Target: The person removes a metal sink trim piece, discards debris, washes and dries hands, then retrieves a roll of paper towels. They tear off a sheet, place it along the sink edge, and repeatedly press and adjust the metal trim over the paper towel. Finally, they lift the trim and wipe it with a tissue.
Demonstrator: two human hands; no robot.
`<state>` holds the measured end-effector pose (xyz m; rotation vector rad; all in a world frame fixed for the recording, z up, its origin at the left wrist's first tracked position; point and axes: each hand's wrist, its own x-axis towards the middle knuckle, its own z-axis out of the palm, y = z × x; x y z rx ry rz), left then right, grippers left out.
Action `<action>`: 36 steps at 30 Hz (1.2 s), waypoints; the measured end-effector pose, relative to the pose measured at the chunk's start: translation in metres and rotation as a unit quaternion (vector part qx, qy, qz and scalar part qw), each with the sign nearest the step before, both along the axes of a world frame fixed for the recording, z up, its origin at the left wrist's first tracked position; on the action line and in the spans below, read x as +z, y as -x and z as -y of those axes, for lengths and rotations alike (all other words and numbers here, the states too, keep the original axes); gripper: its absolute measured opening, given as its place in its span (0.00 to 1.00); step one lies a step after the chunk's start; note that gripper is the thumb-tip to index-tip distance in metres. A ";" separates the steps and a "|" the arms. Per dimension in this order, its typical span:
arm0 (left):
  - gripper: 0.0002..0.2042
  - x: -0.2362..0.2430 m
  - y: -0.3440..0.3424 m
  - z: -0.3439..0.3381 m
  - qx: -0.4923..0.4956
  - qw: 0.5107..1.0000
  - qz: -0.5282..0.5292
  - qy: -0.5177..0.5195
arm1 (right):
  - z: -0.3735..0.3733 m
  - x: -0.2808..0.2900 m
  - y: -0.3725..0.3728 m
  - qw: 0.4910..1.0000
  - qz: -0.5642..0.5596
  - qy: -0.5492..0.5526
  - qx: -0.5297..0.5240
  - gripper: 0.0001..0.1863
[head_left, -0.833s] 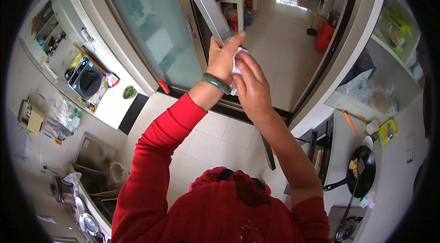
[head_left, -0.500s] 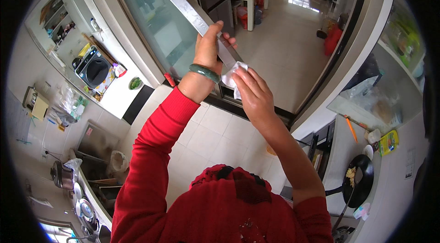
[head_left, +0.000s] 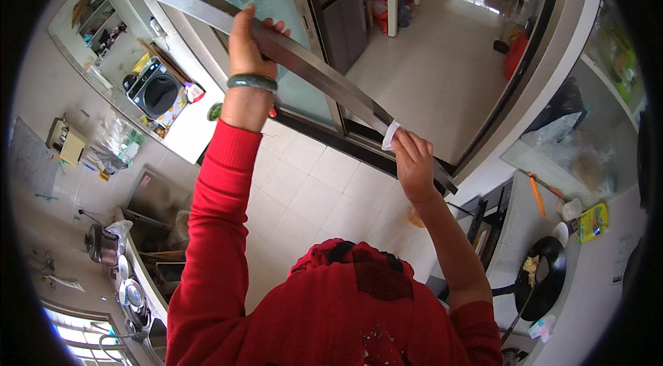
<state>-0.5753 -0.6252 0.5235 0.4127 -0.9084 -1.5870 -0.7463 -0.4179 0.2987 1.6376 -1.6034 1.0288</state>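
A long, narrow silver metal bar (head_left: 318, 70) slants across the middle of the view, from upper left to lower right. My left hand (head_left: 250, 45) is wrapped around its upper part, thumb on the near side and fingertips showing over the far edge. A green bangle (head_left: 251, 81) circles that wrist. Toward the bar's lower end, my right hand (head_left: 416, 162) closes around it with a white tissue or cloth (head_left: 391, 135) pressed against the metal. Most of that tissue is hidden under the fingers. A short piece of the bar sticks out past my right hand.
A sliding glass door (head_left: 266, 34) stands ahead, its track crossing the tiled floor (head_left: 304, 179). On the right counter sits a black wok (head_left: 542, 276) with food and a spatula in it. A rice cooker (head_left: 102, 245) and stacked dishes are at left.
The bar has swung to a flatter slant, its upper end moving left. My left hand has gone left; my right hand and the tissue have shifted right and lower.
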 end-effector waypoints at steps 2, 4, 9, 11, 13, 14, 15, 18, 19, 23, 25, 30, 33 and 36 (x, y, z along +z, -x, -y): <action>0.14 0.007 -0.017 0.008 0.027 0.999 -0.007 0.020 | 0.001 -0.007 0.005 1.000 0.006 -0.021 -0.006 0.12; 0.17 0.008 -0.029 0.015 0.049 0.999 -0.013 0.004 | 0.001 -0.006 0.008 0.999 0.048 -0.001 0.005 0.13; 0.16 -0.001 -0.050 0.019 0.101 0.994 -0.030 -0.022 | 0.023 0.039 -0.018 0.990 0.091 0.058 0.089 0.14; 0.16 -0.016 -0.043 0.016 0.104 0.994 -0.032 -0.035 | 0.037 0.063 -0.031 0.984 0.084 0.087 0.127 0.12; 0.16 -0.026 -0.039 0.014 0.109 0.992 -0.036 -0.051 | 0.060 0.085 -0.051 0.982 0.066 0.084 0.154 0.11; 0.16 -0.030 -0.038 0.013 0.115 0.991 -0.036 -0.056 | 0.068 0.092 -0.059 0.984 0.054 0.046 0.162 0.12; 0.16 -0.034 -0.038 0.012 0.113 0.991 -0.038 -0.053 | 0.073 0.096 -0.065 0.984 0.041 0.051 0.165 0.11; 0.16 -0.039 -0.044 0.010 0.090 0.991 -0.059 -0.079 | 0.074 0.090 -0.064 0.982 0.056 0.087 0.160 0.11; 0.17 -0.041 -0.046 0.010 0.102 0.990 -0.055 -0.083 | 0.072 0.086 -0.060 0.984 0.057 0.073 0.153 0.11; 0.18 -0.047 -0.053 0.008 0.122 0.986 -0.060 -0.093 | 0.066 0.072 -0.045 0.982 0.055 0.079 0.162 0.10; 0.18 -0.050 -0.058 0.010 0.119 0.986 -0.069 -0.098 | 0.061 0.068 -0.038 0.983 0.053 0.074 0.160 0.10; 0.16 -0.058 -0.079 0.026 0.108 0.984 -0.093 -0.110 | 0.048 0.059 -0.025 0.985 0.051 0.074 0.146 0.10; 0.16 -0.064 -0.095 0.037 0.082 0.985 -0.101 -0.111 | 0.040 0.050 -0.011 0.988 0.047 0.045 0.139 0.09; 0.17 -0.064 -0.110 0.042 0.118 0.985 -0.086 -0.090 | 0.033 0.040 0.004 0.991 0.036 0.039 0.126 0.09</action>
